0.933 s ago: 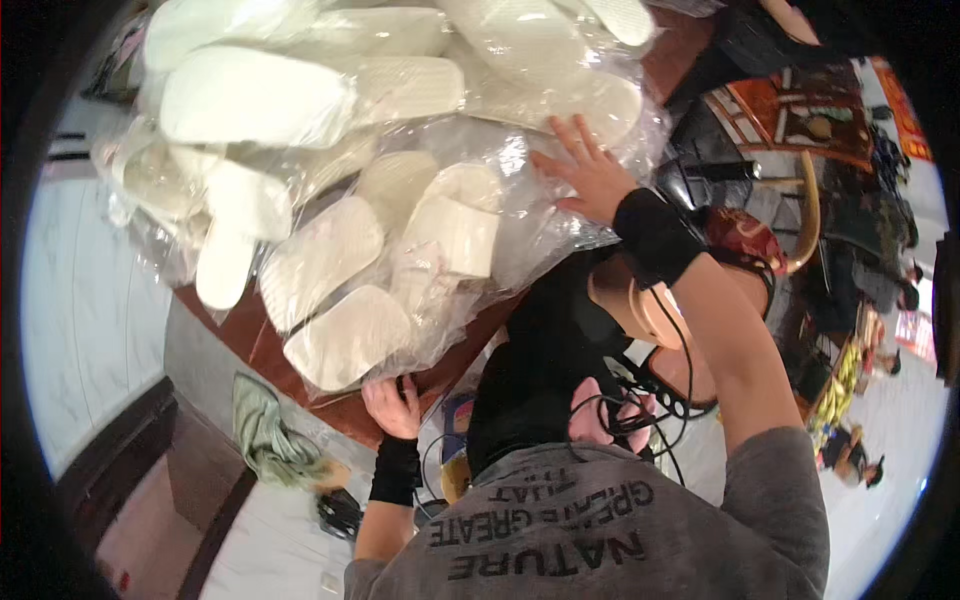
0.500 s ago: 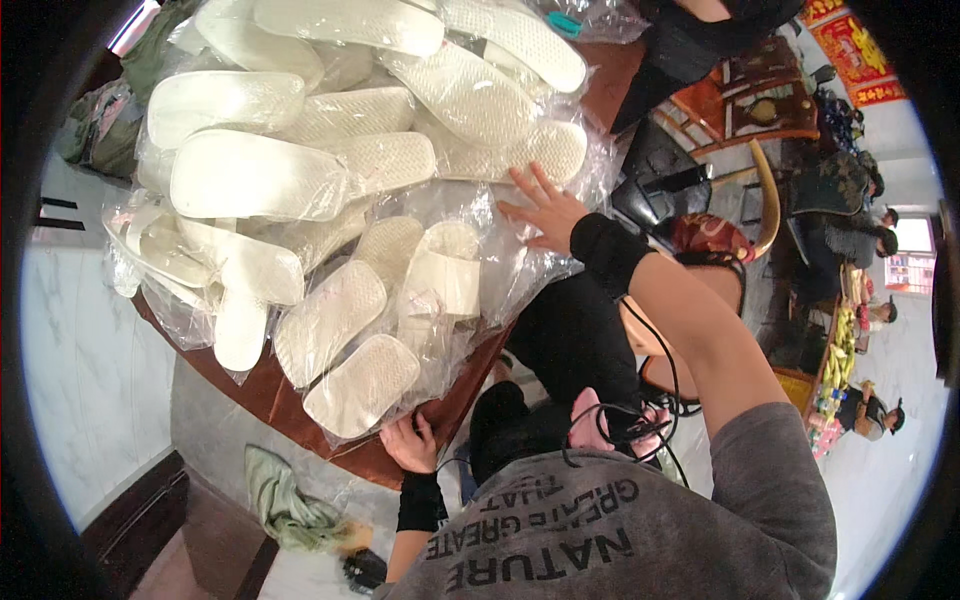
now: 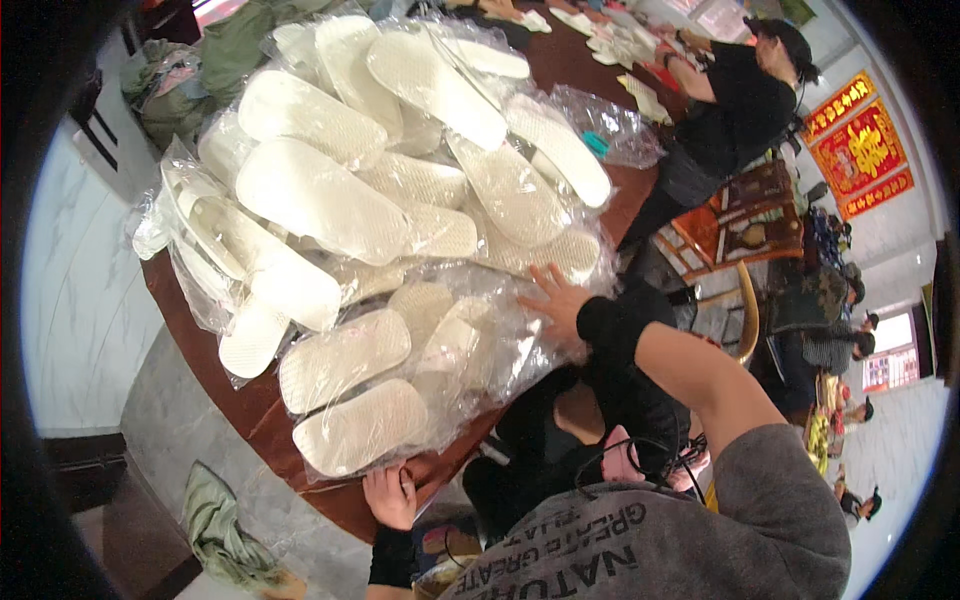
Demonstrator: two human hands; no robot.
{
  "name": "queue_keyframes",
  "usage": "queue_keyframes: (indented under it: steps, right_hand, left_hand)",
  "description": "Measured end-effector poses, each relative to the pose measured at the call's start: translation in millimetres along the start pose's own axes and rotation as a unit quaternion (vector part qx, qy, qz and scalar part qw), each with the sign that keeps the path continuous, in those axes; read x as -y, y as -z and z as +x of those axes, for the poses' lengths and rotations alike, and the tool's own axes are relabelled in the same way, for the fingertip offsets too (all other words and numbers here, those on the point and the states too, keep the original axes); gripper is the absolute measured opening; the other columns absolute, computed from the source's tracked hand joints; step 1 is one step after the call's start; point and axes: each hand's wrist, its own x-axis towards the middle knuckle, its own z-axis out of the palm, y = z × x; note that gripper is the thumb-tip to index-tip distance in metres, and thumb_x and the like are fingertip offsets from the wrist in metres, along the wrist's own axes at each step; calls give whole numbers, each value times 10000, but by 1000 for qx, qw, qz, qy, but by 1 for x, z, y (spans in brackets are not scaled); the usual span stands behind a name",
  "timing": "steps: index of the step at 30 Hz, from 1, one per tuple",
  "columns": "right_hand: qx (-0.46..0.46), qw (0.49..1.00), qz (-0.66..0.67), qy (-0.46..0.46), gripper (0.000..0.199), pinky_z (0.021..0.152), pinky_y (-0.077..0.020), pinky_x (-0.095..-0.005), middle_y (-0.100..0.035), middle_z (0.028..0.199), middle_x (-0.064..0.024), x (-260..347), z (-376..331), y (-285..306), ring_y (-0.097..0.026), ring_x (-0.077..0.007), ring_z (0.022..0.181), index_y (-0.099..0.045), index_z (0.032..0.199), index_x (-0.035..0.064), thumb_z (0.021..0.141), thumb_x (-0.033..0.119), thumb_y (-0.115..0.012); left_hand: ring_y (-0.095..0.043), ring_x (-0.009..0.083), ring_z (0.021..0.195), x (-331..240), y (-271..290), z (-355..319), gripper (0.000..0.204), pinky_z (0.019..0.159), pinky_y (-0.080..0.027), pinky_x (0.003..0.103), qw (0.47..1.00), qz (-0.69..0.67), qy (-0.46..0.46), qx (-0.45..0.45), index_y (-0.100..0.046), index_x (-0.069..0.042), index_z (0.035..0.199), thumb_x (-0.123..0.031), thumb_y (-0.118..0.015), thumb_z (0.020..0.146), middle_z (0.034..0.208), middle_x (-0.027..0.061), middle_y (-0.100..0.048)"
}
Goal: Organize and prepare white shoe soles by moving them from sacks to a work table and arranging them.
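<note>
A large heap of cream-white slippers (image 3: 320, 200) in clear plastic covers much of the brown table (image 3: 270, 450). At the near end lies a clear plastic bag (image 3: 500, 340) with several slippers inside, soles and straps showing through. My right hand (image 3: 558, 308) rests palm down on the bag's right side, fingers spread, just below a textured slipper sole. Down at the table's near edge, my left hand (image 3: 390, 497) has its fingers bent together at the bag's edge, beside the lowest slipper (image 3: 360, 428). Its fingertips are partly hidden by the plastic.
Across the table a person in black (image 3: 745, 100) handles pale items (image 3: 625, 45). Green cloth bundles (image 3: 240, 60) sit at the far left, and a green cloth (image 3: 220, 535) lies on the floor. Wooden chairs (image 3: 750, 215) stand to the right.
My view has shifted, so the heap appears lower and the person across the table shows more fully. Both hands stay at about the same places on the bag.
</note>
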Motion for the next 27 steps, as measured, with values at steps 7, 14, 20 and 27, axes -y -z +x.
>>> queue_keyframes:
  steps: [7,14,20,27]
  right_hand:
    - [-130,986,-14,106,699,863,-494,-499,-200,1465,-267,-26,-10,-11,-296,-545,1265,-365,1396,288,779,408,-671]
    - [-182,969,32,166,541,713,-544,-463,-363,1347,-290,-44,-9,-8,-457,-477,1157,-462,1283,159,790,278,-652]
    - [-277,917,96,272,297,840,-499,-373,-502,1271,-147,-88,-11,-27,-537,-316,1110,-563,1104,110,822,197,-601]
    - [-370,865,245,233,285,871,-474,-374,-529,1257,-100,-162,-80,-58,-550,-295,1089,-578,1125,133,841,142,-588]
  left_hand:
    - [-500,382,892,-1,-6,-3,275,736,-384,458,1000,15,-6,-22,-561,-50,951,-98,-564,680,955,184,-516]
    - [-554,391,893,-13,-3,-5,214,783,-448,470,990,126,-29,-51,-610,-40,989,-134,-579,799,969,197,-594]
    - [-499,372,838,-17,-16,-12,293,697,-375,468,985,165,-10,-55,-530,-56,968,-74,-574,678,901,167,-517]
    - [-486,302,1066,-127,5,10,363,1054,-193,596,942,274,195,8,-559,-92,1015,-53,-564,654,1053,85,-558]
